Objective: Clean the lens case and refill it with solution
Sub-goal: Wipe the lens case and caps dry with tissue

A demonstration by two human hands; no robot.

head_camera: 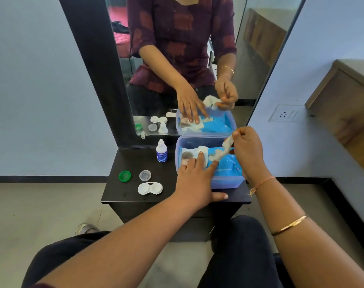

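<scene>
Our legs [241, 242], in dark trousers, fill the bottom of the view and are cut off by its edge, and both forearms reach out over them. Our left hand [194, 179] lies flat with its fingers straight and spread. The fingertips press on a white packet [194, 155] inside a blue tub [226, 182], and the thumb sticks out sideways over the front of the worktop [133, 161]. The palm hides the tub's near left corner.

Our right hand [247, 150] is raised above the tub, just right of the left fingertips. It pinches a strand of white cotton [221, 151] between thumb and fingers. The strand trails down onto a blue packet [228, 166], and we cannot tell whether its lower end is joined to anything. Something reddish shows at the pinch, too small to make out. A gold bangle [289, 225] circles the right forearm.

Left of the left hand, the white lens case [150, 188] lies on the worktop, touched by neither hand. We cannot tell whether its wells hold liquid. A clear cap [145, 175] and a green cap [124, 176] lie just beyond it, apart from each other.

The solution bottle [161, 151] stands upright left of the left fingertips, just beside the tub, its print too small to read. Behind everything, a mirror [177, 59] repeats both hands.
</scene>
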